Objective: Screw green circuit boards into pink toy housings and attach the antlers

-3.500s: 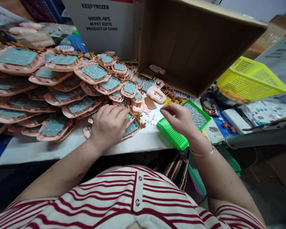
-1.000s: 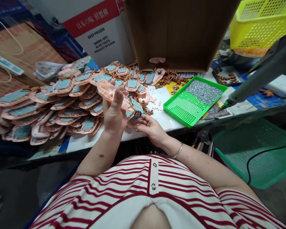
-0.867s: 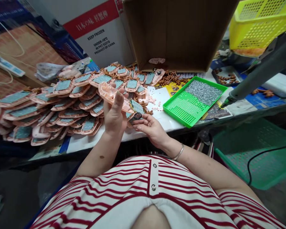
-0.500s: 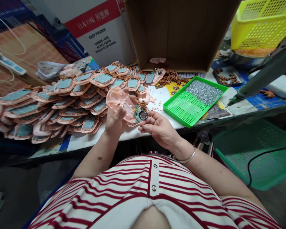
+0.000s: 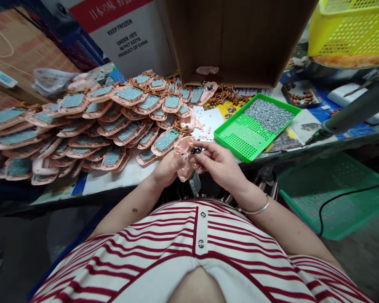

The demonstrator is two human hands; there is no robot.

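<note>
My left hand (image 5: 168, 169) is wrapped round a pink plastic shell (image 5: 183, 148), held just off the table's front edge. Between the thumb and fingers of my right hand (image 5: 219, 163) is a small round black part (image 5: 196, 150), close against the shell's right side. A greenish circuit board (image 5: 195, 183) hangs below the shell. To the left of my hands lies a large pile of pink shells with grey-blue panels (image 5: 112, 158); one of them (image 5: 166, 141) lies just behind the held shell.
A green tray (image 5: 251, 136) of silvery screws is at the right, with a dark screwdriver tool (image 5: 350, 110) beside it. Behind stands an open cardboard box (image 5: 230, 42). A yellow basket (image 5: 344, 33) is at the back right, a green crate (image 5: 337, 202) below the table.
Both hands have drawn nearer my body and turned the shell. The round part, earlier facing up beside the shell, is now tilted against it. The board now hangs below. The view has shifted slightly.
</note>
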